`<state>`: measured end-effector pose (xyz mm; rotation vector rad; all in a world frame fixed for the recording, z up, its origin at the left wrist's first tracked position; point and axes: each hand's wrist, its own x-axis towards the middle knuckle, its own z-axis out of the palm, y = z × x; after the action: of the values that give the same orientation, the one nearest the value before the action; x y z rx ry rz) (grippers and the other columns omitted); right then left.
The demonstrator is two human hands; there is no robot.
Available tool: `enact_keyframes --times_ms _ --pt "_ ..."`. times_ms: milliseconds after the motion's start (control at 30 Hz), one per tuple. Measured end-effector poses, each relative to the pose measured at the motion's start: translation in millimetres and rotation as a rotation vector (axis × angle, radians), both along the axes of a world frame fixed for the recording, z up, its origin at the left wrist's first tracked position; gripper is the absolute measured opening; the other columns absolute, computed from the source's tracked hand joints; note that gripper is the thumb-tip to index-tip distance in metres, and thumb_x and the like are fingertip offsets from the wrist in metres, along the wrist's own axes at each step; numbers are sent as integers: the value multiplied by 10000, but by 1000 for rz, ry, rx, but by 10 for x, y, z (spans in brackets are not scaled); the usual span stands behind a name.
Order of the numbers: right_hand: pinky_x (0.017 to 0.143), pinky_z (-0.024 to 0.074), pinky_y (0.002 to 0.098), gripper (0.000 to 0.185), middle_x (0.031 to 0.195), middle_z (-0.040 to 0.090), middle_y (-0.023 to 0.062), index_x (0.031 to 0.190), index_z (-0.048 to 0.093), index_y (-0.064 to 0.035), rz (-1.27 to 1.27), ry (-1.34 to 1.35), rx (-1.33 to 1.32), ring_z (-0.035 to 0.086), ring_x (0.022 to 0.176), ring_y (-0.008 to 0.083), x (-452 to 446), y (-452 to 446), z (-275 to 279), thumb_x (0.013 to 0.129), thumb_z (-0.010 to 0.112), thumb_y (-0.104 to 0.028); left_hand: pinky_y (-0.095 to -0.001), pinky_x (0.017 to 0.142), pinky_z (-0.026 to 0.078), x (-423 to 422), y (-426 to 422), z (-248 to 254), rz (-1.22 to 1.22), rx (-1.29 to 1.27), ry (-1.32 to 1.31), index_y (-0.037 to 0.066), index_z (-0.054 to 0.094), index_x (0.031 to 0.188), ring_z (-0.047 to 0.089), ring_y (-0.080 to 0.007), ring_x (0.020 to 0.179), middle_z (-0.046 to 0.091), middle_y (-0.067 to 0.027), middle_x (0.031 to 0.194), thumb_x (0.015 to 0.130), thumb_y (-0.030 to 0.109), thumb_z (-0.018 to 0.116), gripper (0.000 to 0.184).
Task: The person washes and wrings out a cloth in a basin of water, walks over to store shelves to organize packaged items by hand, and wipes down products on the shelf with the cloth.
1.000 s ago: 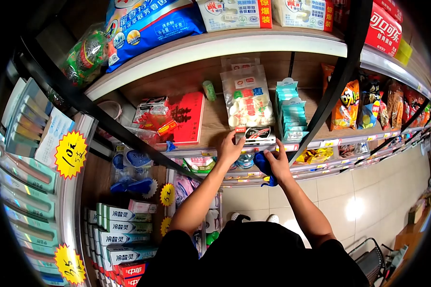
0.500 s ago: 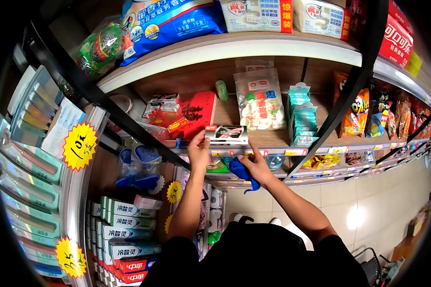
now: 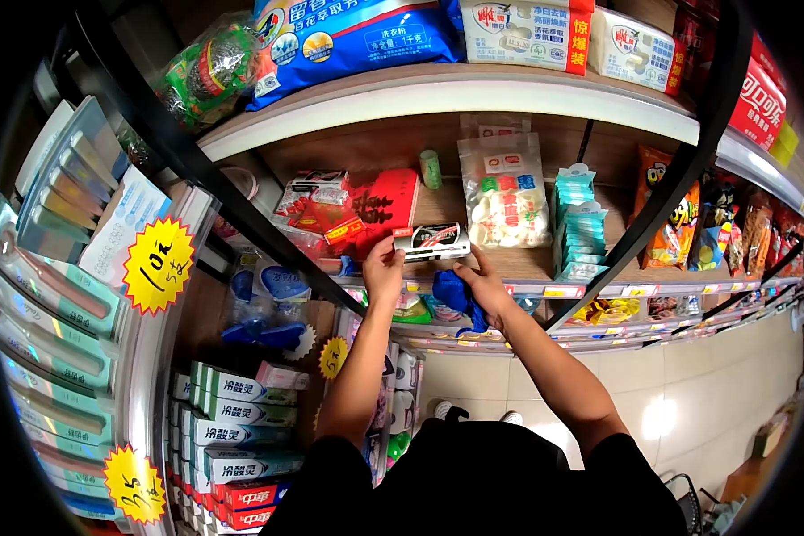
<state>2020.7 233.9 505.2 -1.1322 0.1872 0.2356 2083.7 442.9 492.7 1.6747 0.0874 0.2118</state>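
Observation:
My left hand [image 3: 384, 273] grips the left end of a small black-and-white box [image 3: 432, 241] at the front of the middle shelf. At the box's right end, my right hand [image 3: 487, 290] holds a bunched blue cloth [image 3: 456, 295], its fingers closed round it and a fingertip near the box. Behind the box lies a clear bag of white round pieces [image 3: 506, 201]. A red packet [image 3: 389, 205] lies to the left, beside red-and-white wrapped packs [image 3: 317, 201]. A small green cylinder [image 3: 431, 169] stands at the back.
Teal packets [image 3: 581, 223] stand right of the bag, near a slanted black post [image 3: 665, 201]. Above runs a shelf edge [image 3: 456, 92] with detergent bags and boxes. Toothpaste boxes [image 3: 237, 433] are stacked lower left. Snack bags [image 3: 670, 214] hang at right.
Both hands have moved left along the shelf with the black-and-white box and the blue cloth. The box now sits left of the clear bag, no longer in front of it.

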Motion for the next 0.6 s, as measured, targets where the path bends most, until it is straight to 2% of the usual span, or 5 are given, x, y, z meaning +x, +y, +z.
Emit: enact_keyframes --times_ms 133,200,267,400,600 --pt "914 551 342 846 1348 614 234 1652 164 -149 28 -6 -92 653 1112 220 -31 13 84 985 685 -171 -316 974 512 -231 79 -95 61 -217 -37 -1 522 1443 644 -192 1082 663 -142 1253 926 -53 669 539" --pt "920 551 341 865 1375 601 237 1655 143 -145 31 -88 -88 656 1115 222 1 28 126 985 687 -185 -306 948 515 -419 105 -38 34 -533 110 11 428 1504 641 -187 1083 639 -111 1281 912 -64 677 647" --pt "920 550 336 876 1383 598 238 1657 129 -136 50 -81 -58 661 1105 224 75 36 209 984 686 -195 -339 923 527 -589 52 -124 -18 -691 160 103 434 1515 630 -205 1106 637 -102 1271 881 -99 674 707" --pt "921 549 336 902 1371 607 238 1651 146 -101 30 -53 -207 665 1101 232 68 46 236 959 713 -218 -305 823 529 -672 -385 -221 179 -633 65 104 431 1415 639 -177 985 643 -88 1123 867 -86 700 640" --pt "935 525 311 636 1338 619 168 1517 450 -71 127 13 -150 627 1127 199 -231 -196 122 962 719 -228 -293 758 523 -435 -897 -351 307 -548 9 54 349 1359 630 -154 866 637 -77 972 874 -27 768 645"
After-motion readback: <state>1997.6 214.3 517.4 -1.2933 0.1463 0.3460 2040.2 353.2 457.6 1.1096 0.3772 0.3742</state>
